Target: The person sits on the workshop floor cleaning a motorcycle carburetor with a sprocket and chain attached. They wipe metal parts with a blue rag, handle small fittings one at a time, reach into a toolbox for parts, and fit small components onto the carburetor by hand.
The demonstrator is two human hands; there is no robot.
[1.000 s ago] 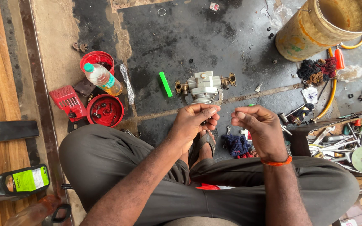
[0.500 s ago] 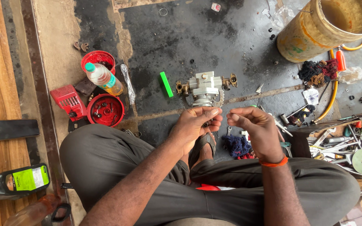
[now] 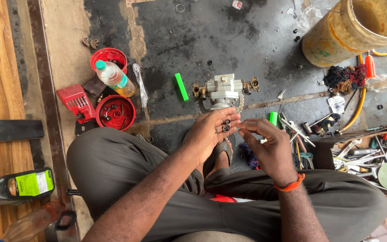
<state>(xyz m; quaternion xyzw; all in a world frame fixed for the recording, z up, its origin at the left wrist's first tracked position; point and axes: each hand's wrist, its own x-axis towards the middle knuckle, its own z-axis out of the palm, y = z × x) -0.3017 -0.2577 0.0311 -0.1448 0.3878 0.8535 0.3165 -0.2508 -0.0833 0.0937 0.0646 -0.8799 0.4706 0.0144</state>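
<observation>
I sit cross-legged on a dark oily floor. My left hand point(image 3: 213, 132) is turned palm up, cupping a few small dark metal rings or washers point(image 3: 224, 127). My right hand point(image 3: 269, 145), with an orange band at the wrist, has its fingertips pinched together right at those parts, touching the left palm's edge. Whether it pinches one of them I cannot tell. Just beyond both hands a grey metal pump body with brass fittings point(image 3: 224, 90) rests on the floor.
A green stick point(image 3: 181, 86) lies left of the pump. At the left are two red tubs point(image 3: 115, 112), a plastic bottle point(image 3: 115, 78), a red cover point(image 3: 75, 102). A yellow bucket point(image 3: 346, 33) stands far right, loose tools point(image 3: 372, 154) at the right, an oil jug point(image 3: 16, 186) at lower left.
The hands have come closer together. My left hand has turned palm up, showing the small parts, and my right fingertips have moved onto them.
</observation>
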